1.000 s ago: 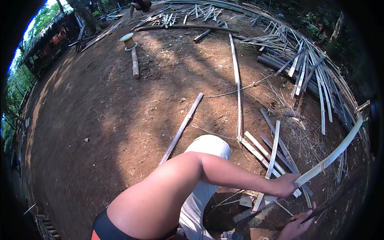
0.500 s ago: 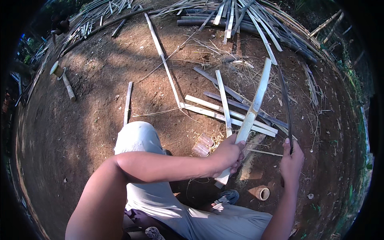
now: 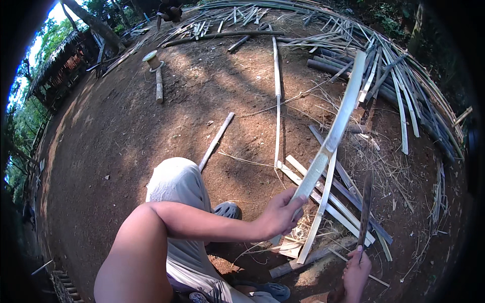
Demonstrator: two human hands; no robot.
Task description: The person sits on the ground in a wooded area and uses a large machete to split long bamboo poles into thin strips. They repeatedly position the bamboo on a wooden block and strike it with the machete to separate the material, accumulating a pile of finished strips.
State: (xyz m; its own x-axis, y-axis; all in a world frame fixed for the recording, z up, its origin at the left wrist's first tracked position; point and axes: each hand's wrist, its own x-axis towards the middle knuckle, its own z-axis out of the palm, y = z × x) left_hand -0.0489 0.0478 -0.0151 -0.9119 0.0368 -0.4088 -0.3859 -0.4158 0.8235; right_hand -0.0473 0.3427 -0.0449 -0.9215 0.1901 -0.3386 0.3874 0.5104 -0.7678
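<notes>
My left hand [image 3: 280, 214] is closed around the lower part of a long split bamboo strip [image 3: 337, 129], pale on its inner face. The strip slants up and away to the right, with a node partway along it. Lower right, my right hand [image 3: 356, 272] grips a long dark-bladed machete [image 3: 366, 212], its blade pointing upward, apart from the held strip. Another pale bamboo strip [image 3: 318, 217] lies beneath the held one, partly covered by it. Several more split strips [image 3: 351, 219] lie crossed on the ground between my hands, near a wooden piece [image 3: 316, 257] and some shavings.
Large heaps of split bamboo [image 3: 399, 96] spread across the far right. A long thin bamboo pole [image 3: 277, 91] lies ahead on the brown soil [image 3: 126, 151]. At the far left are a spool-like object [image 3: 150, 58] on a short stick and a thatched shelter [image 3: 63, 68]. A person [image 3: 170, 10] crouches far off.
My view has swung left and up, so the ground things sit farther right and lower. The right hand with the machete appears lower. Both hands keep their hold.
</notes>
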